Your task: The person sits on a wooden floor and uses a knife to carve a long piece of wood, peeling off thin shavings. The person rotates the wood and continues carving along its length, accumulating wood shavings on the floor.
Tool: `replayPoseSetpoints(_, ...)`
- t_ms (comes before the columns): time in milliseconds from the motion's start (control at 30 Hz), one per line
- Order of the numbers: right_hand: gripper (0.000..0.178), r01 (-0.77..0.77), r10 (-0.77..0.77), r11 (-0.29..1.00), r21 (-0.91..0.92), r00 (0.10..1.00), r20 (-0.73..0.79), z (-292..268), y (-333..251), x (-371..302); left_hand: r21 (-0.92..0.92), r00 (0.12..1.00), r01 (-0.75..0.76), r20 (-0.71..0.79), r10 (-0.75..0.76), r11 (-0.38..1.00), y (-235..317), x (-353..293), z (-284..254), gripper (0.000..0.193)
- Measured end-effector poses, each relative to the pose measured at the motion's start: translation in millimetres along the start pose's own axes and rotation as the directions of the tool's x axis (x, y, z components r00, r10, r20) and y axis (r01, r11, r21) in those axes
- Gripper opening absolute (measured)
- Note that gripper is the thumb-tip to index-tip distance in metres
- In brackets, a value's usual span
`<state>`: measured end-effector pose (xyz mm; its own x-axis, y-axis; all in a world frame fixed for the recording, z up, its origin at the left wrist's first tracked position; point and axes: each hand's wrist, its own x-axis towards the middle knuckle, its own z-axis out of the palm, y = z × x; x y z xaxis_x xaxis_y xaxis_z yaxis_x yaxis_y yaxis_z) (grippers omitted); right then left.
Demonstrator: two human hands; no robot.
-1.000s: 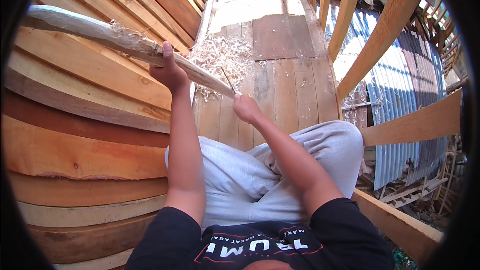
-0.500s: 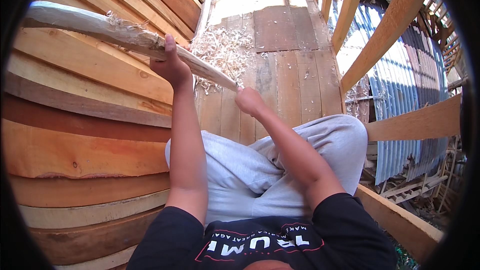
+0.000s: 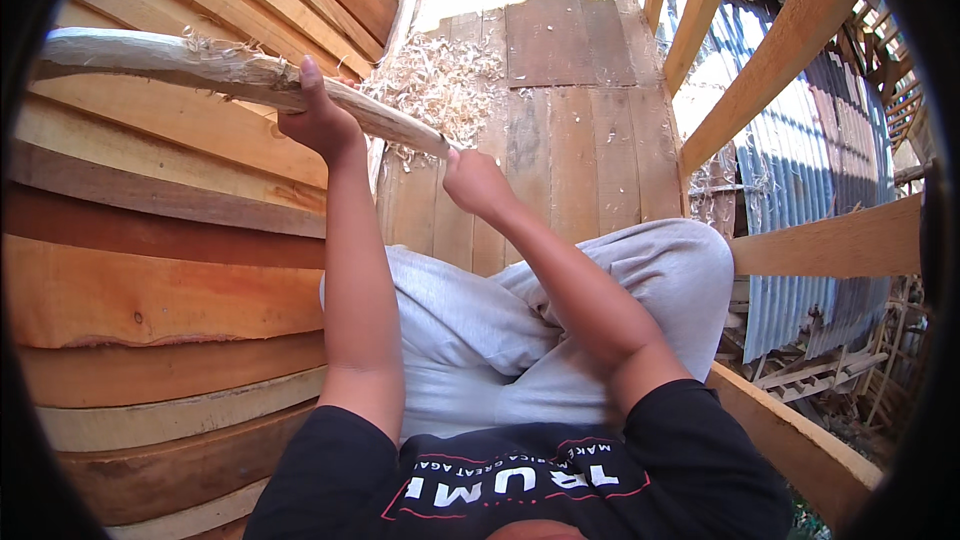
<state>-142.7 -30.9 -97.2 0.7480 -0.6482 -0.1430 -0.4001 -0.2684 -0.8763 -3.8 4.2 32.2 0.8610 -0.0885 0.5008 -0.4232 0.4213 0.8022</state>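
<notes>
A long, pale, slightly curved wooden pole (image 3: pixel 190 62) slants from the far left down toward the middle. Its bark is peeled off, and curled, frayed shavings cling to its upper side. My left hand (image 3: pixel 328 122) is closed around it from below, thumb up along the near side. At the pole's near end, my right hand (image 3: pixel 476 182) is closed with the fingers curled under. A small dark spot shows where pole and hand meet; what it is I cannot make out. The undersides of both hands are hidden.
A heap of curled wood shavings (image 3: pixel 445 85) lies on the plank floor (image 3: pixel 575 155) beyond my hands. Stacked boards (image 3: pixel 160 300) rise close on my left. Slanting wooden posts (image 3: pixel 770 60) stand at the right, with corrugated metal sheets (image 3: pixel 790 210) beyond them. My crossed legs (image 3: pixel 620 270) are below.
Both hands and the pole have shifted a little to the left in the picture, and the near end sits slightly higher. Both hands keep their hold.
</notes>
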Motion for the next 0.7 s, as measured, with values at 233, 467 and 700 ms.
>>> replayPoseSetpoints(233,0.048,-0.157,0.157,0.988,0.004,0.987,0.025,2.4,61.4,23.5,-0.022,1.0,0.0,-0.013,-0.001,1.0,3.7,-6.6,12.3,0.046)
replayPoseSetpoints(467,0.047,0.062,-0.062,0.997,-0.049,0.998,0.01,-9.4,-13.5,-1.5,0.0,1.0,-0.011,0.011,0.011,1.0,1.1,-5.5,-8.8,0.046)
replayPoseSetpoints(700,0.047,-0.377,0.36,0.92,0.106,0.92,0.154,-0.6,52.6,10.9,-0.008,0.998,0.001,0.058,0.0,1.0,7.8,-13.1,8.7,0.04)
